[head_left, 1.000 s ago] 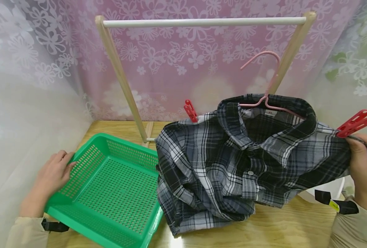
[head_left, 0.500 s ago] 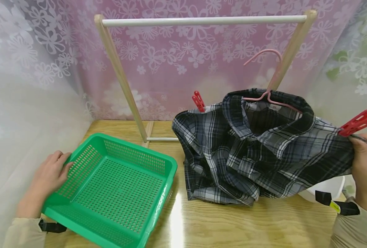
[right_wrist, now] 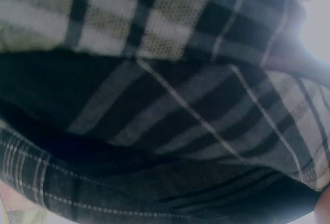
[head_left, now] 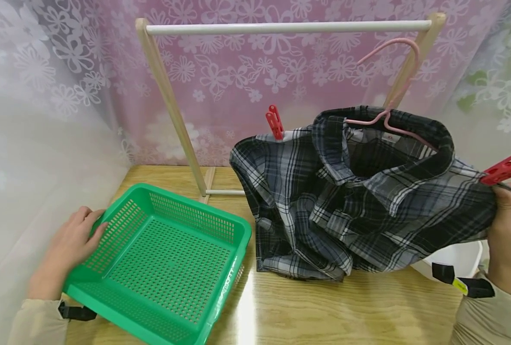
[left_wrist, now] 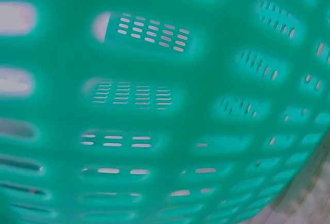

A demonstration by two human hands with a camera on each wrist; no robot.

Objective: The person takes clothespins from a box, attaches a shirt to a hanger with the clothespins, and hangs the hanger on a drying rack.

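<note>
A black, grey and white plaid shirt [head_left: 346, 206] hangs on a pink hanger [head_left: 393, 62], with its lower folds resting on the wooden table [head_left: 346, 311]. My right hand [head_left: 507, 230] grips the shirt's right shoulder just below a red clothespin [head_left: 507, 166]. Another red clothespin [head_left: 274, 122] stands on the left shoulder. My left hand [head_left: 72, 244] rests with relaxed fingers against the left wall of an empty green perforated basket [head_left: 195, 203]. The right wrist view is filled by plaid shirt cloth [right_wrist: 165, 105], the left wrist view by the basket wall [left_wrist: 165, 105].
A clothes rack with slanted wooden posts and a white bar [head_left: 281, 28] stands at the back of the table. The hanger's hook is close under the bar's right end. A white container [head_left: 458, 258] sits behind the shirt at right. Flowered curtains surround the table.
The shirt has been lifted up and to the right, away from the basket, and the hanger hook has risen toward the bar. My left hand has stayed on the basket.
</note>
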